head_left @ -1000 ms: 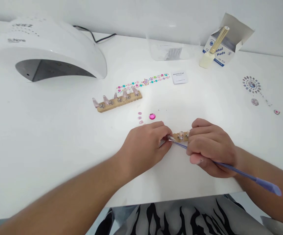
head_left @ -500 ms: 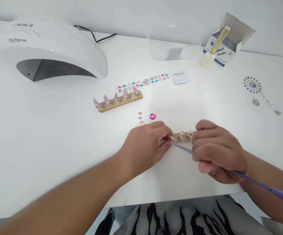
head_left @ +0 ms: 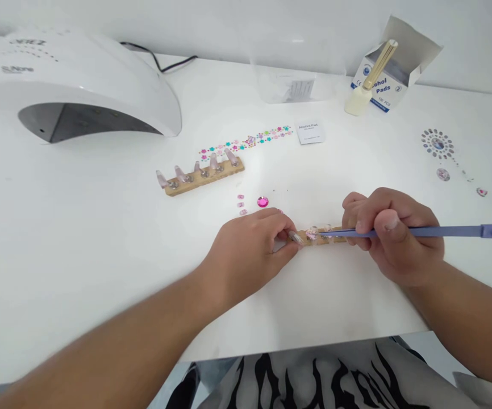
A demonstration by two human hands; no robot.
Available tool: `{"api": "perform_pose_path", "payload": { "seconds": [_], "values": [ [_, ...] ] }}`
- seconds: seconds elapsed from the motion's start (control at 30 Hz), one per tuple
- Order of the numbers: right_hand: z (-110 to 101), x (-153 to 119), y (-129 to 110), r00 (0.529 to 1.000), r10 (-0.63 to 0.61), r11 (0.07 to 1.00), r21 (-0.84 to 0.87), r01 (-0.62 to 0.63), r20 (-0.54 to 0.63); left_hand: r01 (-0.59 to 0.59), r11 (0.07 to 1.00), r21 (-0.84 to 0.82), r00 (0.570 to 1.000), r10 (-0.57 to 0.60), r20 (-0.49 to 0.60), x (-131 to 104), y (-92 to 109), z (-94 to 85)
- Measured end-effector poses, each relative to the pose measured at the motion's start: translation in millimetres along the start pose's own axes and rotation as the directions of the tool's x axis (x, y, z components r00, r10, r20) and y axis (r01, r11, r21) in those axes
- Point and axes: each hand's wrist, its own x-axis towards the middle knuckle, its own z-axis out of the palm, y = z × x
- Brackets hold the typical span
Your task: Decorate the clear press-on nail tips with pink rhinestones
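Between thumb and fingers, my left hand (head_left: 254, 244) pinches a pale nail tip (head_left: 296, 237) at the left end of a small wooden strip (head_left: 321, 240). My right hand (head_left: 395, 236) grips a blue-purple pointed tool (head_left: 446, 232), held level. Its tip reaches a nail tip (head_left: 313, 233) on the strip, where something small and pink shows; whether the tool holds it is too small to tell. Behind my left hand, a second wooden strip (head_left: 205, 177) carries several long pale nail tips. A round pink gem (head_left: 262, 201) lies near my left fingers, beside small pink pieces (head_left: 240, 204).
A white lamp (head_left: 101, 85) stands at the back left. Flower stickers (head_left: 250, 141) and an alcohol pad packet (head_left: 310, 132) lie mid-table. Behind are a clear container (head_left: 288, 91), a cream bottle (head_left: 358, 101) and an open box (head_left: 382, 85). Gems (head_left: 437, 144) lie at right.
My right hand has moved up and turned, bringing the tool from slanted to level. Its tip has shifted from beside my left fingertips to a nail tip on the strip. My left hand keeps its pinch.
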Motion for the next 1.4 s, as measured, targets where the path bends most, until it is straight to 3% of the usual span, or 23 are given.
{"api": "perform_pose_path", "payload": {
  "seconds": [0.3,0.7,1.03,1.4],
  "values": [
    [3.2,1.5,2.7,1.000,0.015,1.000,0.004,-0.015,0.016,0.026,1.000,-0.018,1.000,-0.026,0.009,0.1,3.0,-1.1],
    [5.9,2.5,-3.9,0.998,0.036,0.992,-0.122,-0.029,0.056,0.032,0.999,-0.030,0.999,-0.031,0.012,-2.0,6.7,-4.0],
    [19.2,-0.5,-13.1,0.995,0.094,0.965,-0.243,-0.101,-0.040,-0.017,1.000,0.004,1.000,0.017,-0.016,-1.6,4.4,-3.4],
    [22.6,-5.7,-14.8,0.995,0.094,0.968,-0.228,-0.102,-0.044,-0.045,0.994,0.100,0.999,0.046,-0.005,-4.3,3.6,-4.5]
  ]
}}
